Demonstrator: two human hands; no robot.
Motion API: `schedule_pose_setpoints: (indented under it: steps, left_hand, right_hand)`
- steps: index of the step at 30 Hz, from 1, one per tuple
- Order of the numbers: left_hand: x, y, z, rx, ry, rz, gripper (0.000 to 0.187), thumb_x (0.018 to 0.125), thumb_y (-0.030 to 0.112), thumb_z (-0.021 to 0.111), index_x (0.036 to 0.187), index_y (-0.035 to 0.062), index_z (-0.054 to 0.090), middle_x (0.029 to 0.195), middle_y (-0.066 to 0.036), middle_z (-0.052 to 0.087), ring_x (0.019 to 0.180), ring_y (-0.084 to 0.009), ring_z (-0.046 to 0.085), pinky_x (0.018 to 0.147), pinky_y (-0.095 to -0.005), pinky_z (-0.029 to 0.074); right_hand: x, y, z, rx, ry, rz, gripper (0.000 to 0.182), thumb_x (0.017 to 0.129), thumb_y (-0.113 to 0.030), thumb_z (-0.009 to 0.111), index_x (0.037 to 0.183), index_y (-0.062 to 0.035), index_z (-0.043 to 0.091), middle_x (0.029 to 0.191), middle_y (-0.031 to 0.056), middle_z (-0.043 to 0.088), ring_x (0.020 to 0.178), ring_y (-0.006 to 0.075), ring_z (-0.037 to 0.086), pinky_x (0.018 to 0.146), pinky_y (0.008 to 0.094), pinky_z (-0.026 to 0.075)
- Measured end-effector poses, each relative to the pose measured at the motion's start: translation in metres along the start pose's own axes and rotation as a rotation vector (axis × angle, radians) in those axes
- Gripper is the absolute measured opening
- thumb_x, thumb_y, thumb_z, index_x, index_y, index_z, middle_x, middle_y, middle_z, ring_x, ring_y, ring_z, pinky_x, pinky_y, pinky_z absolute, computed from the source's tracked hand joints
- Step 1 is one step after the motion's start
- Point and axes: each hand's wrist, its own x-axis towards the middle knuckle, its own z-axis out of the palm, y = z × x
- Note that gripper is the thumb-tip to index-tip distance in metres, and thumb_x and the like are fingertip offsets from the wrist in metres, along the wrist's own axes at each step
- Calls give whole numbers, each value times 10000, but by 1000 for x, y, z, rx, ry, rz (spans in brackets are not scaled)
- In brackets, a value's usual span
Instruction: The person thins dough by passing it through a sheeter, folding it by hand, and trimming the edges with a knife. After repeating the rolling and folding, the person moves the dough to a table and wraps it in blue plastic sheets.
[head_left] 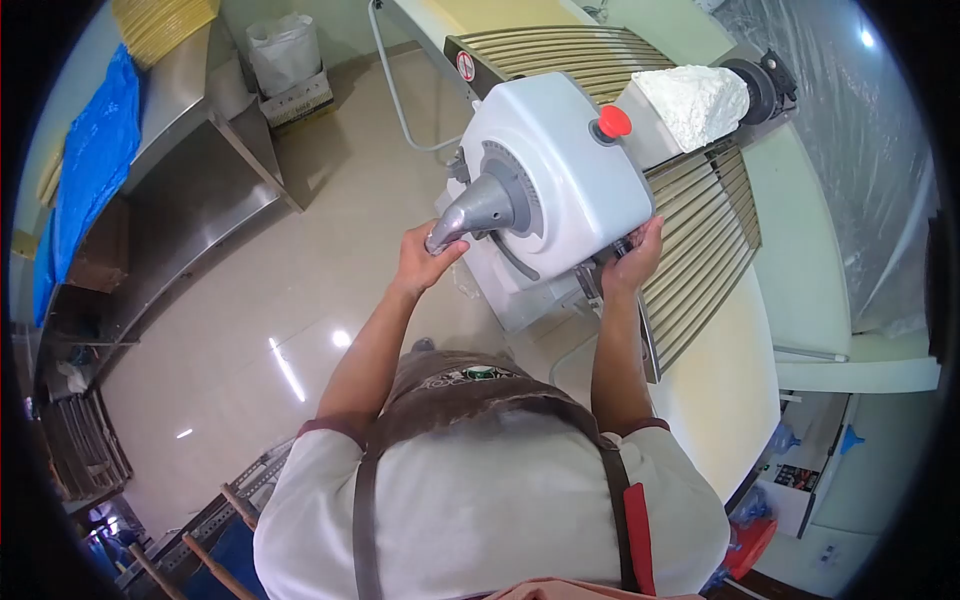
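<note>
A grey dough sheeter housing (pixel 560 190) stands in front of me, with a grey conical lever handle (pixel 470 213) on a dial at its side and a red round button (pixel 613 122) on top. My left hand (pixel 422 260) grips the tip of the lever handle. My right hand (pixel 634 258) holds a small control at the lower right edge of the housing, next to the slatted safety guard (pixel 700 240). A white lump of flour-covered dough or cloth (pixel 695 100) rests on top of the machine.
The cream conveyor belt (pixel 730 370) runs to my right and away at the top. A stainless steel table (pixel 190 170) with blue cloth (pixel 90 170) stands left. A white bag on a box (pixel 285 60) sits on the tiled floor. Clear plastic sheeting (pixel 850 120) hangs right.
</note>
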Motion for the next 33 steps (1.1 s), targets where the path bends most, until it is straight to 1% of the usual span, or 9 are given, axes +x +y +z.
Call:
schedule_pose_setpoints:
  steps: [5,11,15,18,20,23,27,30,33]
  left_hand:
    - [5,-7,3,189,40,-22,336,764,295,782,862,-5,666,700,-63,643,640,-128,567,606,-295,466]
    - [17,-9,-7,222,33,194,298,736,262,798,793,12,647,654,-73,628,590,-150,576,578,-302,465]
    - [15,1,-9,192,13,168,300,725,257,804,773,19,628,638,-75,611,582,-158,564,572,-305,457]
    - [17,-5,-9,212,32,203,297,713,254,810,784,26,632,647,-94,616,587,-189,580,578,-314,466]
    - [18,-10,-8,195,43,252,307,689,263,827,796,37,648,671,-125,639,612,-239,631,593,-327,491]
    - [16,-7,-9,175,31,211,296,690,239,828,800,35,645,663,-111,634,596,-210,618,592,-315,486]
    - [14,-9,-6,131,55,149,282,679,198,836,804,35,644,663,-94,640,589,-187,613,593,-309,486]
    - [14,-3,-4,100,78,163,281,663,172,845,791,28,640,636,-73,635,571,-167,606,587,-307,490]
    - [11,-4,-8,185,13,47,349,678,208,836,891,17,635,770,-92,668,711,-176,638,679,-312,501]
  right_hand:
    - [-3,-2,3,9,-5,-34,402,1021,-362,380,1042,-18,587,973,55,652,893,136,598,828,298,443]
    - [2,2,0,-6,-12,-71,389,1027,-356,368,1035,-35,589,913,30,648,841,109,586,802,283,440]
    - [2,-1,-11,-174,-13,-118,354,1014,-330,417,1053,-19,581,955,39,617,891,126,559,828,282,429]
    - [25,-25,0,-607,-40,-607,304,993,-282,470,1052,0,568,1027,56,582,956,170,532,863,310,421]
    - [65,-63,13,-854,-48,-911,247,920,-211,586,1045,-1,548,1062,130,553,993,257,516,898,367,397]
    - [123,-114,66,-1206,-327,-1315,292,807,-147,657,1051,-20,557,1090,180,562,1061,360,510,928,455,381]
    - [172,-126,99,-1585,-730,-1343,381,840,-237,615,1150,-26,551,1176,177,559,1129,347,503,984,451,375]
    - [191,-125,103,-1812,-911,-1270,308,873,-246,561,1087,-26,581,1147,168,574,1122,327,515,958,447,394]
    - [203,-128,115,-2054,-958,-1074,240,903,-245,516,984,-37,604,1084,141,596,1108,314,527,931,441,407]
